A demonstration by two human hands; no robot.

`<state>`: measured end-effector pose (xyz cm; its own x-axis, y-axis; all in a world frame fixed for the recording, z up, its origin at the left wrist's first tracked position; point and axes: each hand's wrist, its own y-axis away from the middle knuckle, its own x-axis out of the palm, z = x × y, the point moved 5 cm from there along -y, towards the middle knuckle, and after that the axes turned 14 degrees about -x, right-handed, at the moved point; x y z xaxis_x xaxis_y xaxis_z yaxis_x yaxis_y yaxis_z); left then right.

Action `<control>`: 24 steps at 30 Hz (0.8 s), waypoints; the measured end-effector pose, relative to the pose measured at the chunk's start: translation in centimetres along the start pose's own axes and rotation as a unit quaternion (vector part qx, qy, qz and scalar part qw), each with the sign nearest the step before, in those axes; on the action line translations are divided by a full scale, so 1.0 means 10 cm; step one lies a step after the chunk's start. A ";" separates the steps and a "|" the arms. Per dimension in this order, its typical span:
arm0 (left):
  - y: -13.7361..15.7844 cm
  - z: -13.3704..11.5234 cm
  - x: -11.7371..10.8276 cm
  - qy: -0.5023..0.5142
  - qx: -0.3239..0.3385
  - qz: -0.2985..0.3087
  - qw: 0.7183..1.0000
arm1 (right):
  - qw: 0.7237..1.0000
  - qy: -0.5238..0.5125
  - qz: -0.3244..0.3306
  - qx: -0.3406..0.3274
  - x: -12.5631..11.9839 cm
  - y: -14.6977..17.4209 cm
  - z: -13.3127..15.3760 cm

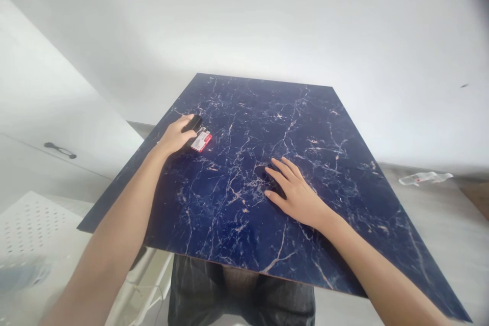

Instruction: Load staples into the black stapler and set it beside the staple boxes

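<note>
At the left side of a blue marble-patterned tabletop (244, 244), my left hand (176, 135) has its fingers and thumb around a small dark object (195, 121) whose kind I cannot make out. Right beside the thumb lies a small flat red-and-white pack (201, 140), with a bit of metallic or pale detail at its upper edge. My right hand (292, 188) rests palm down near the middle of the top. Its fingers are spread, and nothing shows in it.
A white wall stands behind the table. On the left are a white cabinet with a dark handle (60, 151) and a white perforated panel (32, 224). Clear crumpled plastic (425, 178) lies beyond the right edge. My legs (240, 290) are under the front edge.
</note>
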<state>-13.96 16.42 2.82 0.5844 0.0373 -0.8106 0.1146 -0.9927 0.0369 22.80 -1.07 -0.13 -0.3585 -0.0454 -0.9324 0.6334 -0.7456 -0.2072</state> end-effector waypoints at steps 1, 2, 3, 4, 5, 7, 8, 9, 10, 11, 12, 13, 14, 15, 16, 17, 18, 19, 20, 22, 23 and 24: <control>0.01 -0.05 0.04 0.022 0.012 0.012 1.000 | 1.000 -0.001 0.004 0.001 0.00 0.00 0.00; 0.03 -0.11 0.08 0.044 0.026 0.028 0.998 | 1.000 -0.002 0.007 0.002 0.00 0.00 0.00; 0.06 -0.18 0.13 0.057 0.039 0.042 0.997 | 1.000 -0.002 0.008 0.001 -0.01 0.01 0.00; 0.10 -0.25 0.19 0.062 0.052 0.055 0.995 | 1.000 -0.003 0.008 0.000 -0.01 0.01 0.01; 0.16 -0.33 0.27 0.065 0.069 0.071 0.993 | 1.000 -0.004 0.006 -0.002 -0.01 0.00 0.01; 0.34 -0.54 0.45 0.071 0.112 0.122 0.984 | 1.000 -0.003 -0.001 -0.006 -0.02 0.00 0.01; 0.46 -0.66 0.55 0.073 0.134 0.157 0.976 | 1.000 -0.002 -0.009 -0.006 -0.03 -0.01 0.02; 0.58 -0.78 0.64 0.074 0.155 0.197 0.965 | 1.000 -0.001 -0.022 -0.005 -0.05 -0.02 0.02; 0.70 -0.89 0.71 0.069 0.178 0.219 0.957 | 0.999 -0.001 -0.041 -0.003 -0.07 -0.03 0.02; 0.81 -1.00 0.76 0.055 0.207 0.231 0.949 | 0.998 -0.001 -0.064 0.000 -0.11 -0.03 0.01; 0.89 -1.08 0.77 0.041 0.229 0.242 0.942 | 0.996 -0.001 -0.088 0.004 -0.15 -0.04 0.01; 0.93 -1.13 0.75 0.027 0.242 0.239 0.940 | 0.994 -0.002 -0.111 0.007 -0.18 -0.03 0.00; 0.92 -1.14 0.70 0.010 0.244 0.222 0.944 | 0.992 -0.003 -0.129 0.010 -0.22 -0.03 0.00; 0.87 -1.10 0.61 -0.010 0.233 0.190 0.954 | 0.990 -0.003 -0.142 0.013 -0.24 -0.03 -0.01; 0.77 -1.01 0.49 -0.036 0.209 0.143 0.967 | 0.989 -0.003 -0.149 0.014 -0.26 -0.02 -0.01; 0.64 -0.88 0.35 -0.076 0.174 0.081 0.978 | 0.989 -0.006 -0.149 0.013 -0.26 -0.02 -0.01; 0.50 -0.71 0.20 -0.133 0.130 0.027 0.982 | 0.990 -0.010 -0.144 0.010 -0.25 -0.02 -0.01; 0.36 -0.51 0.07 -0.192 0.068 -0.016 0.979 | 0.991 -0.016 -0.136 0.005 -0.24 -0.02 0.00; 0.23 -0.30 -0.05 -0.243 -0.002 -0.036 0.969 | 0.992 -0.022 -0.128 0.000 -0.22 -0.02 0.02; 0.04 0.09 -0.20 -0.298 -0.127 -0.012 0.946 | 0.993 -0.031 -0.114 -0.005 -0.19 -0.04 0.05; -0.01 0.19 -0.23 -0.306 -0.143 -0.001 0.941 | 0.993 -0.033 -0.110 -0.002 -0.18 -0.05 0.06; -0.03 0.24 -0.24 -0.307 -0.146 0.011 0.940 | 0.994 -0.034 -0.108 0.004 -0.17 -0.05 0.07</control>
<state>-17.32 16.40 3.40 0.0258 -0.1446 -0.9891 0.3770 -0.9150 0.1436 22.56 -1.08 1.79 -0.5306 0.0713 -0.8446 0.5317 -0.7481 -0.3972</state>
